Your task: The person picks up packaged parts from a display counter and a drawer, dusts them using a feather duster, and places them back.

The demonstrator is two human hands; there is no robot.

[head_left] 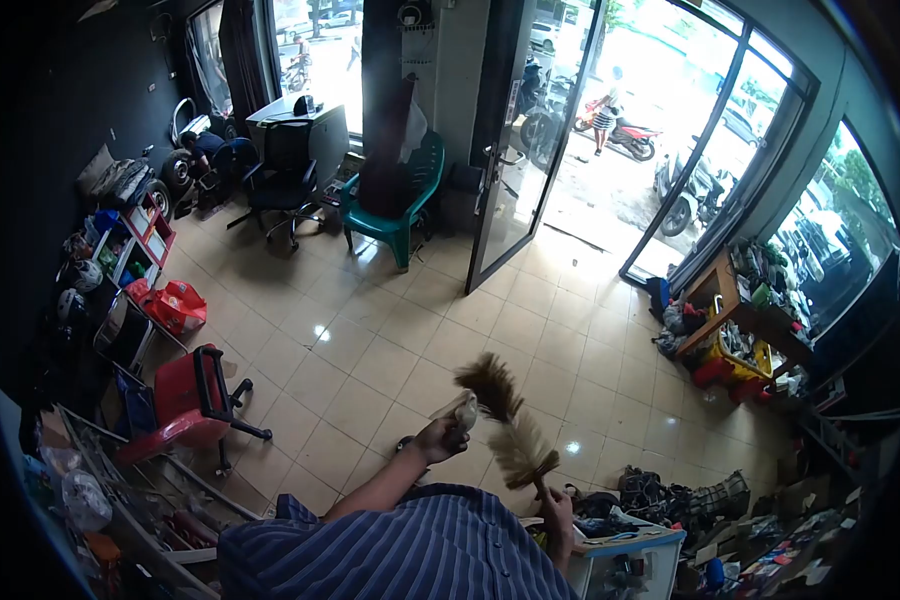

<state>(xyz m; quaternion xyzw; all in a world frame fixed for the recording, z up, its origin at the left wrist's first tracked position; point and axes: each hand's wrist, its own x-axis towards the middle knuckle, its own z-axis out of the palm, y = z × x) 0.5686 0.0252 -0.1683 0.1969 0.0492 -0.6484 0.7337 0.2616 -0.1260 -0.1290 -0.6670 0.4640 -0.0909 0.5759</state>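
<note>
1. Held a pale object (466,408), hard to identify, in the left hand (440,440), with fingers clamped around it!
2. Possibly risked snagging feathers on it, through swinging the feather duster (520,450) too close.
3. Looked bushy: dark brown on top, tan below, leaning left above the tiled floor (370,330).
4. Wrapped right hand (558,512) fingers round its base.

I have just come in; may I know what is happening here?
A person in a striped shirt holds a brown feather duster at its lower end with the right hand. The left hand holds a small pale item, not clearly identifiable, close to the duster. A red chair stands on the tiled floor.
</note>
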